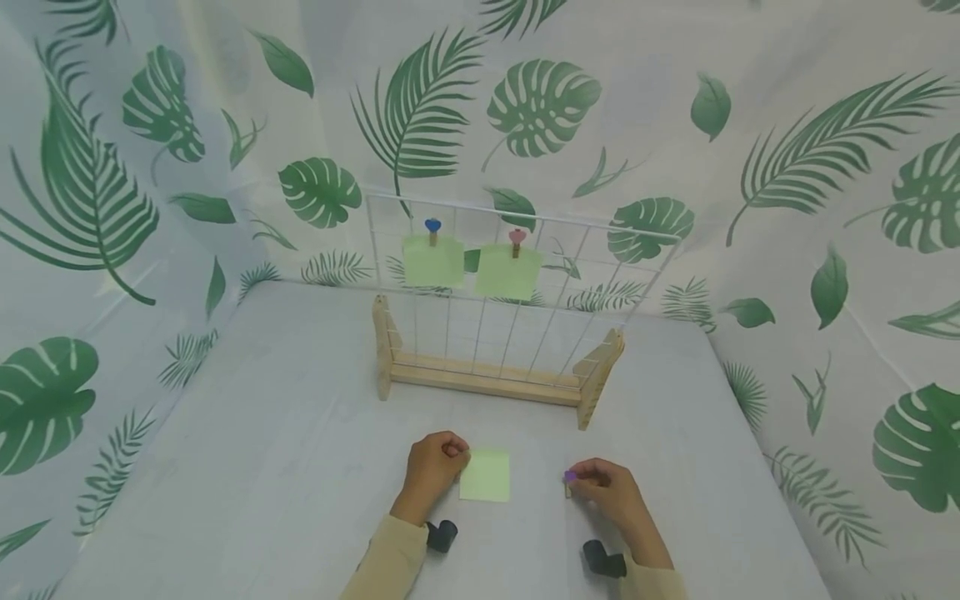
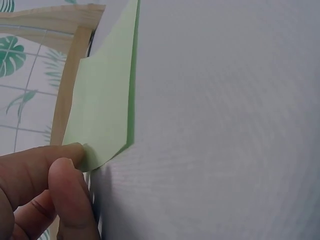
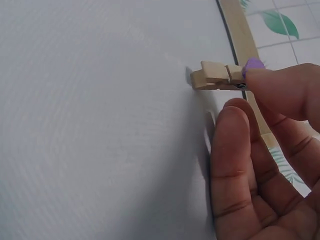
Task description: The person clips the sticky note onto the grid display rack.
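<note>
My left hand pinches the left corner of a pale green paper note just above the white table. In the left wrist view the note slants away from the fingertips, its edge slightly off the surface. To the right, my right hand holds a small wooden clothespin between thumb and index finger by its purple-topped end. The clothespin's bare wooden end points away from the hand, close to the tabletop. Its other fingers curl loosely below.
Behind the hands stands a white wire grid on a wooden stand. Two green notes hang on it, one under a blue heart clothespin, the other under a pink heart clothespin. Leaf-patterned cloth surrounds the table.
</note>
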Demonstrator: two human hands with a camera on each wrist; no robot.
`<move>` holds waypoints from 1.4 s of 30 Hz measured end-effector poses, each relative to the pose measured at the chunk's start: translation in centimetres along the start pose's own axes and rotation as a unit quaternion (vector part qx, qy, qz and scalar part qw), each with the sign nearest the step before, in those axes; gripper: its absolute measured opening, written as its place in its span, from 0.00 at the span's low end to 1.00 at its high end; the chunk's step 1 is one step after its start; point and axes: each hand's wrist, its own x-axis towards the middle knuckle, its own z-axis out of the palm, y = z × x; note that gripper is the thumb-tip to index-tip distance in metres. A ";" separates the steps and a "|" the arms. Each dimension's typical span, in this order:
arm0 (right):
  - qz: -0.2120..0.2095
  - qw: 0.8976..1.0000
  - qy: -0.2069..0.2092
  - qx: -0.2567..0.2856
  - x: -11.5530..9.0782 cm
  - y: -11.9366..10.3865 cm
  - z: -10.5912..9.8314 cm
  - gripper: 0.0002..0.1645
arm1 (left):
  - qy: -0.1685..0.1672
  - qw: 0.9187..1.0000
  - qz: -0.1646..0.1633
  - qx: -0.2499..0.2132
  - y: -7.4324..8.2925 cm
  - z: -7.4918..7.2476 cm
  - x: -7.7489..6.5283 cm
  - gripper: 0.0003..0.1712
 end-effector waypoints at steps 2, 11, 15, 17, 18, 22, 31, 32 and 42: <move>0.002 1.000 0.001 0.024 -0.1 0.1 0.0 0.08 | -0.006 1.000 -0.001 0.002 0.1 -0.1 -0.1 0.03; 0.007 0.996 0.004 0.086 -0.5 -0.2 -0.3 0.15 | -0.016 0.999 -0.019 -0.021 0.4 -0.3 -0.6 0.02; 0.010 0.997 0.009 0.070 -0.7 -0.3 -0.4 0.17 | -0.012 0.999 -0.019 -0.028 0.5 -0.5 -0.8 0.03; 0.007 0.998 0.010 0.066 -0.8 -0.4 -0.4 0.17 | -0.011 0.999 -0.014 -0.030 0.6 -0.5 -0.9 0.03; 0.005 0.998 0.009 0.069 -0.8 -0.4 -0.4 0.17 | -0.011 0.999 -0.010 -0.031 0.6 -0.6 -0.9 0.03; -0.004 0.996 0.009 0.094 -0.8 -0.6 -0.5 0.17 | -0.012 1.000 0.004 -0.028 0.7 -0.7 -0.9 0.02; -0.020 0.994 0.018 0.108 -1.1 -1.8 -1.1 0.16 | -0.018 0.999 0.028 -0.003 1.4 -0.9 -0.9 0.02; -0.024 0.994 0.019 0.109 -1.1 -1.9 -1.2 0.15 | -0.020 0.999 0.031 -0.006 1.5 -0.9 -0.9 0.02; -0.082 0.990 0.030 0.111 -1.4 -2.9 -2.0 0.13 | -0.026 0.995 0.080 -0.054 2.6 -1.3 -0.3 0.03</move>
